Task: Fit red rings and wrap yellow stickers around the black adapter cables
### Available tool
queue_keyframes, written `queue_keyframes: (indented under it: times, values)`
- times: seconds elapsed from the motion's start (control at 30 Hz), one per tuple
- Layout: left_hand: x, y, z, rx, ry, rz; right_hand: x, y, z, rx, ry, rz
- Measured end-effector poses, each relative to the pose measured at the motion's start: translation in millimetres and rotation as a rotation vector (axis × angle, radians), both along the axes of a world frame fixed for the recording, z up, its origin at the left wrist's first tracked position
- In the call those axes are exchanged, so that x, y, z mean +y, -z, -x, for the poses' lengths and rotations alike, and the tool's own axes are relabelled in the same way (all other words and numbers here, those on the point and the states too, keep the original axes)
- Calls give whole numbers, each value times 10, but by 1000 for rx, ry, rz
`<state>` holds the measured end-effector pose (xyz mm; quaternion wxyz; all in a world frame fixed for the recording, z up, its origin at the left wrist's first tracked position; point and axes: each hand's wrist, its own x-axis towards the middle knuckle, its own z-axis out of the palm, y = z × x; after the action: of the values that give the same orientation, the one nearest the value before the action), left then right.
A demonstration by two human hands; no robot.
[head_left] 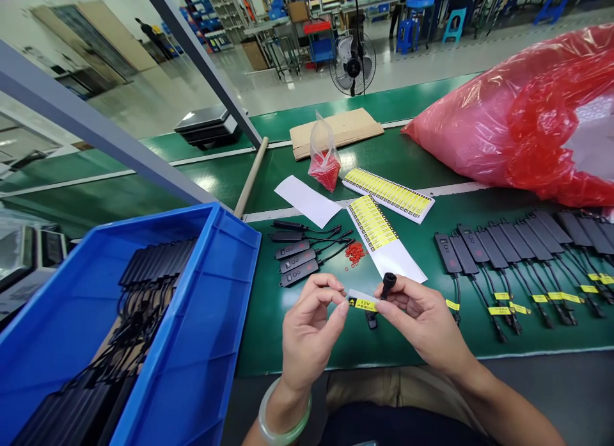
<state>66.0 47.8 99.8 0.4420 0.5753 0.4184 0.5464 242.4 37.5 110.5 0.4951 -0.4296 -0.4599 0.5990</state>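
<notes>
My left hand (309,321) and my right hand (422,318) meet just above the near edge of the green belt (268,318). Between their fingertips is a yellow and white "12V" label (362,301), pinched at both ends. My right hand also grips a black cable with a round plug (387,283) sticking up above the fingers. The label sits against that cable. A few black controllers with cables (297,254) lie just beyond my left hand, beside a small heap of red rings (355,252).
A blue bin (211,318) holding several black controllers stands at the left. Yellow label sheets (388,191) and a small bag of red parts (325,158) lie further back. A row of labelled controllers (518,247) fills the right, behind it a big red bag (522,113).
</notes>
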Motion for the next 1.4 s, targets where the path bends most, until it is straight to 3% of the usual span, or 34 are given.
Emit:
queue_keyframes:
  times: [0.43, 1.4]
  values:
    - [6, -23, -1, 98, -29, -29, -13, -23, 29, -109, 58, -25]
    - [25, -10, -39, -13, -10, 21, -18, 15, 44, -192, 93, -109]
